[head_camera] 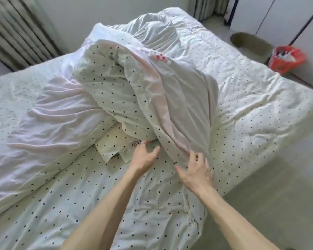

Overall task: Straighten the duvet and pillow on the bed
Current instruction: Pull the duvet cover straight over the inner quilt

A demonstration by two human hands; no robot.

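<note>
A white duvet (pixel 134 98) with small black dots and a plain pale underside lies heaped in a tall bunch at the middle of the bed (pixel 251 98). Under its near edge a dotted pillow (pixel 112 143) pokes out, partly hidden. My left hand (pixel 143 157), a ring on one finger, reaches with spread fingers to the duvet's lower edge by the pillow, touching it. My right hand (pixel 195 170) lies with relaxed fingers on a hanging fold of the duvet just to the right.
A dotted sheet covers the mattress, whose right edge drops to a pale floor. A red basket (pixel 285 59) and a dark oval tub (pixel 249 43) stand on the floor at the far right by white cupboards. Curtains (pixel 20 27) hang at the far left.
</note>
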